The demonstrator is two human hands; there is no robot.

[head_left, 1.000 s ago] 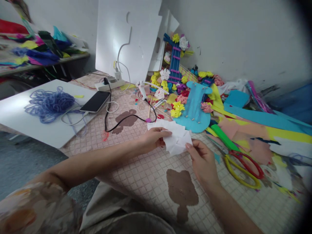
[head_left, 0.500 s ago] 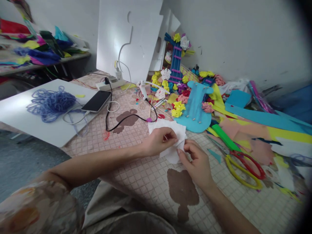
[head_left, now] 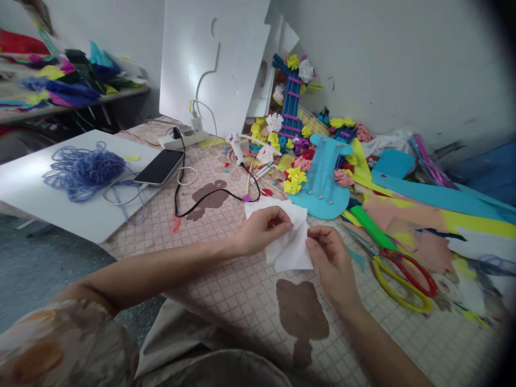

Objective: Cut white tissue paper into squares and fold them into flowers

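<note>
Right hand (head_left: 334,263) bit farther from left hand (head_left: 261,232) than half second ago; white paper (head_left: 293,257) now smoother between them; both hands almost closed, left pinching paper, right pinching its edge

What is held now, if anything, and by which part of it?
White paper: the left grip seems to pinch its middle, the right grip its right edge.

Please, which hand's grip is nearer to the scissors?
Right. The right-hand grip is left of the scissors, apart from them; the left-hand grip is farther left, at the white paper.
</note>
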